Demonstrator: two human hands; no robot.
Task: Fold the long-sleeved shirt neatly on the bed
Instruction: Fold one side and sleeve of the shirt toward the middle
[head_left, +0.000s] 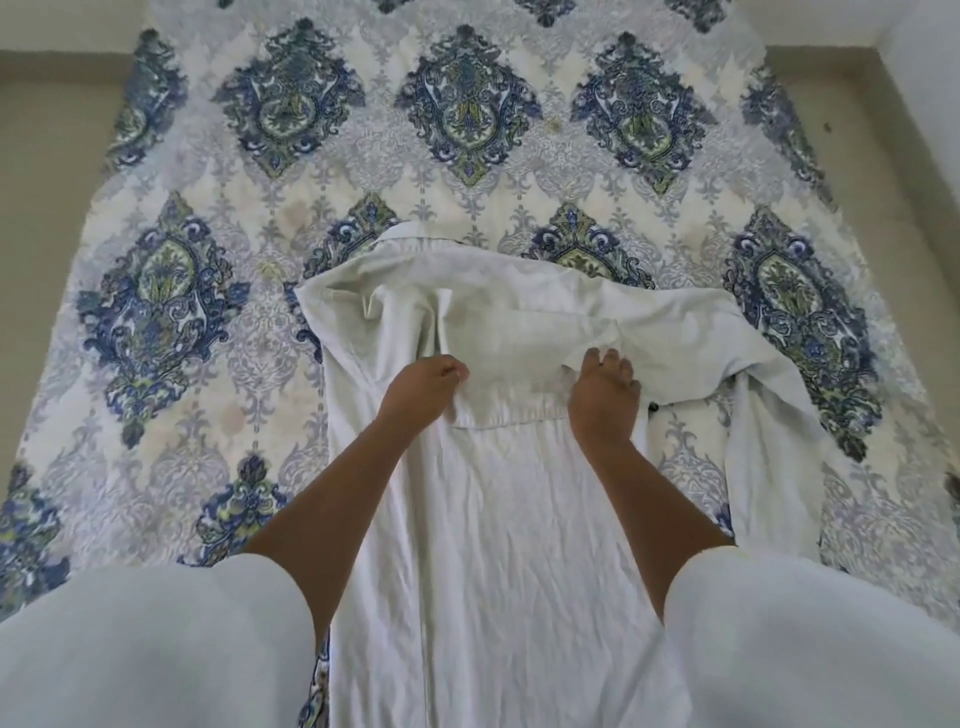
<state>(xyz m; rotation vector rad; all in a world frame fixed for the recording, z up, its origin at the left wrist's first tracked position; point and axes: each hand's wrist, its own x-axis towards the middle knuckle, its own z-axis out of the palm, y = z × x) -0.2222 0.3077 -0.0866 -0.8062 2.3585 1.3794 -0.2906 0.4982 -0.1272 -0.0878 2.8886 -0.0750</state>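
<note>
White short sleeves (156, 649) of the person fill the bottom of the view, with both bare forearms reaching out over the bed (208, 270). On its blue and green patterned bedspread lies the white long-sleeved shirt (493, 519), lengthwise, with the hem toward the person and the collar (415, 236) at the far end. The left hand (431, 382) has its fingers curled and seems to pinch a ridge of cloth near the middle of the upper body. The right hand (605, 400) has its fingers bunched into a fold of cloth close to where the outer sleeve (769, 405) joins. That sleeve trails off to the right and droops back toward the person, well clear of the body panel. A small dark button (653, 407) shows just beside the right hand.

As I judge it, the fold is at an early stage, with the sleeve not yet brought in. The risk is in the cloth between the hands, which is already puckered. Pulling the sleeve across without flattening it first would trap creases under the fold. Uneven tugging could also drag the body crooked on the slippery-looking bedspread, and the loose sleeve may twist as it comes over.
</note>
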